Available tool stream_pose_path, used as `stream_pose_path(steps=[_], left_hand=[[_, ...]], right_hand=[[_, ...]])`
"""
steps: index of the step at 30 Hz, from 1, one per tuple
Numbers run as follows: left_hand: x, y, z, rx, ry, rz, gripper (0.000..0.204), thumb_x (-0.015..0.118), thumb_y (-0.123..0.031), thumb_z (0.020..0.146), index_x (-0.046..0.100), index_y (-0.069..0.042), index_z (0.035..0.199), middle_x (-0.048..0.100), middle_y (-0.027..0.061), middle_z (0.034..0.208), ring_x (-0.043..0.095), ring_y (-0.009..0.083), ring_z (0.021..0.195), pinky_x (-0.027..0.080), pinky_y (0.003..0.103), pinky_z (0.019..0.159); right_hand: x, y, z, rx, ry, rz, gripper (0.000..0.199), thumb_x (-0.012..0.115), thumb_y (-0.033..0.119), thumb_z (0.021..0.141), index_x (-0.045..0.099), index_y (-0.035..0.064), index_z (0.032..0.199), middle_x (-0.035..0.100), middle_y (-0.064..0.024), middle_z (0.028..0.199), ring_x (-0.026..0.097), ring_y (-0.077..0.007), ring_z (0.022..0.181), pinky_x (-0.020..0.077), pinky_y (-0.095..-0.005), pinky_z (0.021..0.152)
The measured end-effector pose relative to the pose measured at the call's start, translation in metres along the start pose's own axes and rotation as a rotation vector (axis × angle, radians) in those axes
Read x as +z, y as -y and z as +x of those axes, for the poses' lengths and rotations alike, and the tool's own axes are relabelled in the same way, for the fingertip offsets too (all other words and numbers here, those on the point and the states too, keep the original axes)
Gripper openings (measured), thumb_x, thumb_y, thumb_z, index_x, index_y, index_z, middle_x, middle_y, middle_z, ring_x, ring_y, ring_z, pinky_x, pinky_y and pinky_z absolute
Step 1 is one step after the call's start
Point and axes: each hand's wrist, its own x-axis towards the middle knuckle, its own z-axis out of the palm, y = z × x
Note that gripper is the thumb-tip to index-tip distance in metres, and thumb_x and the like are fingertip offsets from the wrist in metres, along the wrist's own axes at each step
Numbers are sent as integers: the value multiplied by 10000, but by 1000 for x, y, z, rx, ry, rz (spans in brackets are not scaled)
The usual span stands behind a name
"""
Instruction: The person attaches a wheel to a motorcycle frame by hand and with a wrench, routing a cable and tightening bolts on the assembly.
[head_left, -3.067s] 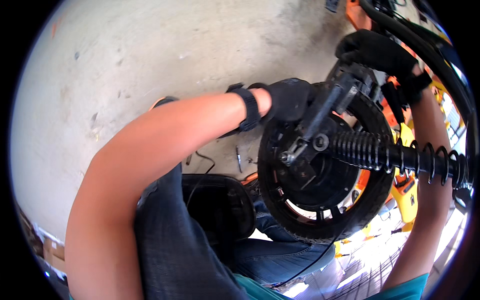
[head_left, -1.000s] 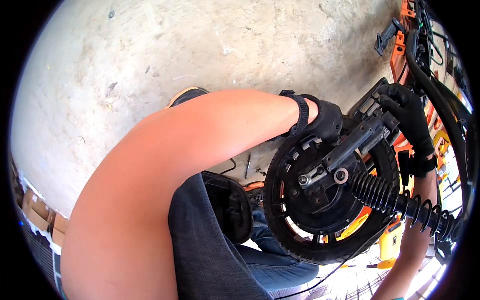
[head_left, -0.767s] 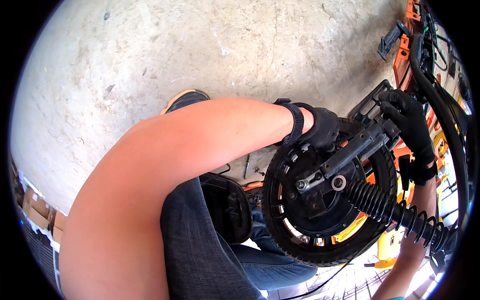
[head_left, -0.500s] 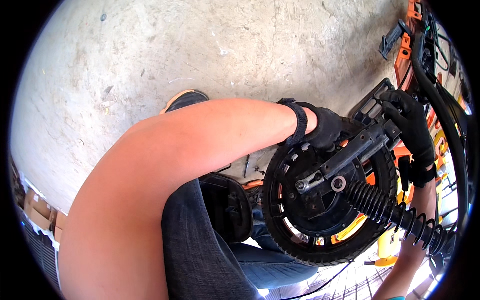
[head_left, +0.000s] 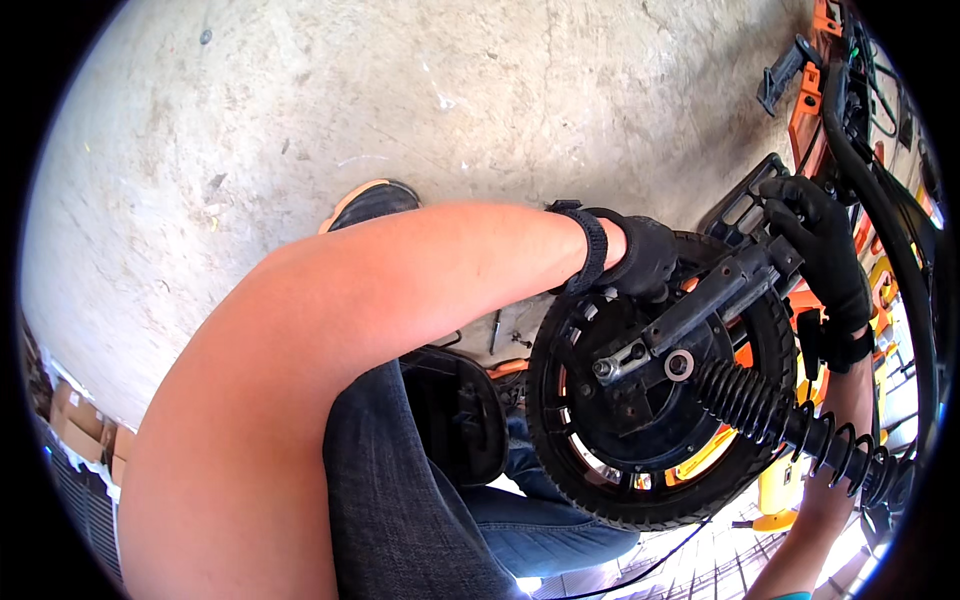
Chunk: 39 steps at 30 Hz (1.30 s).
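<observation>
A pale concrete floor [head_left: 400, 100] fills most of the view, marked with small stains and scratches. Across the middle, the person's bare left forearm is stretched from the lower left toward the centre right, above a knee in dark jeans. Right of centre, a small black wheel [head_left: 655, 400] with a rubber tyre and a hub disc is seen almost face-on, held off the floor just beside the knee; orange parts show through its openings. A black metal arm [head_left: 700, 305] is laid diagonally across the hub, fixed near the middle by a bolt and washer. A black coil spring with a ribbed boot [head_left: 790, 425] is run from the hub toward the lower right rim. A curved black bar with cables [head_left: 880, 200] and an orange frame [head_left: 805, 120] are seen along the right edge. A black pad [head_left: 460, 420] is seen on the floor between knee and wheel. The left hand [head_left: 645, 255], in a black glove with a wrist strap, is closed over the top edge of the tyre. The right hand [head_left: 825, 250], also gloved in black, is wrapped around the upper end of the metal arm. A dark shoe with an orange sole [head_left: 370, 203] rests on the floor beyond the forearm.
</observation>
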Motion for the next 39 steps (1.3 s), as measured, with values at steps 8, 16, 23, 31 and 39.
stream_pose_path(steps=[8,16,23,31,39], left_hand=[[9,-1,-2,-13,-67,58,319,623,-293,796,689,-20,947,661,212,935,633,380,892,491,449,797],[-2,4,0,-8,94,18,338,645,-334,788,693,-35,938,670,193,911,641,338,857,485,435,762],[-10,-5,4,63,32,-3,294,617,-280,813,687,-46,978,675,186,925,641,342,869,482,435,775],[-15,-20,18,30,-20,130,366,585,-339,827,695,-74,1054,671,175,1049,634,345,986,486,432,851],[-16,-23,20,49,-13,219,314,572,-252,823,687,-50,1034,670,209,984,644,363,940,497,434,802]], right_hand=[[1,-3,-1,-57,-22,-48,218,595,53,879,621,5,1089,630,-59,933,595,-143,873,465,-279,812],[-8,-3,16,-183,139,-301,175,599,67,866,618,-1,1027,624,-95,904,605,-181,869,464,-294,779],[-19,6,22,-26,313,-149,177,626,45,836,616,-11,1004,638,-98,892,609,-161,795,483,-294,734],[-21,6,25,34,329,-121,185,654,41,816,616,-6,991,645,-103,911,624,-180,823,494,-288,741],[-19,3,16,-26,251,-283,175,630,-26,791,606,-25,965,630,-124,946,629,-232,894,494,-310,791]])
